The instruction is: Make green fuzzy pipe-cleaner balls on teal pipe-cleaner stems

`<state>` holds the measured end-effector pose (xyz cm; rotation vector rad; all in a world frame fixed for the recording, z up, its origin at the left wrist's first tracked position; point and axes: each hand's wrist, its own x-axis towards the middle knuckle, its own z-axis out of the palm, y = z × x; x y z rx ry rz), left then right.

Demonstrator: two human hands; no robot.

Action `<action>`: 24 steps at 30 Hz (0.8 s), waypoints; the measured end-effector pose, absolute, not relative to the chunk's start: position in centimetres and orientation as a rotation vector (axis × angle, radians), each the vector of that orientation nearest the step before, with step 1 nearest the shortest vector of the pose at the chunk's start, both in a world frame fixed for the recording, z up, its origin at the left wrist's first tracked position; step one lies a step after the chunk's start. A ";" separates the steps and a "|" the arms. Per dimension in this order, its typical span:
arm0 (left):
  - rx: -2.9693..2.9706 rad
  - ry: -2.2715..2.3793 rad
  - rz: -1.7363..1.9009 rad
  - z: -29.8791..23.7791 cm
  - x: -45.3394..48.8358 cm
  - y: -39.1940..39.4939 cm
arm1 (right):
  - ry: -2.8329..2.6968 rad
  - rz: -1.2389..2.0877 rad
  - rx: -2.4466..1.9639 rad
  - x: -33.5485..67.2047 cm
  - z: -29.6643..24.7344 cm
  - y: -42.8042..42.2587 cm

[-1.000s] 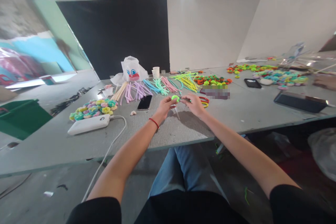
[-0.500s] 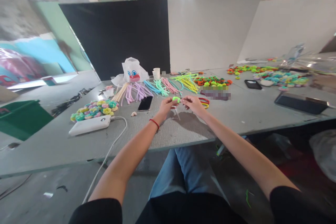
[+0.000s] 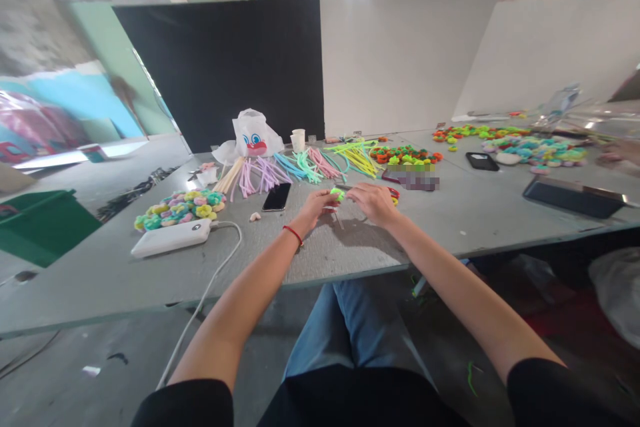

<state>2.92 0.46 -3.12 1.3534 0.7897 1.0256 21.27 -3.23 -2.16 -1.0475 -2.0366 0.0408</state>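
Note:
My left hand (image 3: 315,205) is closed in a pinch on a small coiled neon-green pipe cleaner piece (image 3: 337,194), held just above the grey table (image 3: 450,213). My right hand (image 3: 373,203) meets it from the right, fingers curled onto the same green piece. A thin metal stick (image 3: 339,219) points down from under the hands. Red and yellow rings (image 3: 393,193) lie just behind my right hand.
Bundles of coloured pipe cleaners (image 3: 300,167), a black phone (image 3: 277,197), a white power bank (image 3: 170,238) with its cable, a pile of pastel fuzzy flowers (image 3: 180,207), a white bag (image 3: 253,133), a cup (image 3: 299,139). Another person's hand (image 3: 617,153) far right, near a tablet (image 3: 573,195).
Both hands have sunk slightly toward the table. My right hand has closed further over the green piece, covering more of it.

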 end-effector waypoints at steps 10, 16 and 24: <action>1.533 0.633 1.088 -2.6 3.3 -0.1 | -1.817 0.758 -0.983 20.9 -2.0 -2.3; 1.657 0.579 0.939 -2.5 3.2 -0.4 | -1.784 1.035 -0.956 20.4 -1.8 -3.3; 1.758 0.613 0.881 -2.4 2.8 -0.2 | -1.748 1.029 -0.907 20.1 -2.2 -2.7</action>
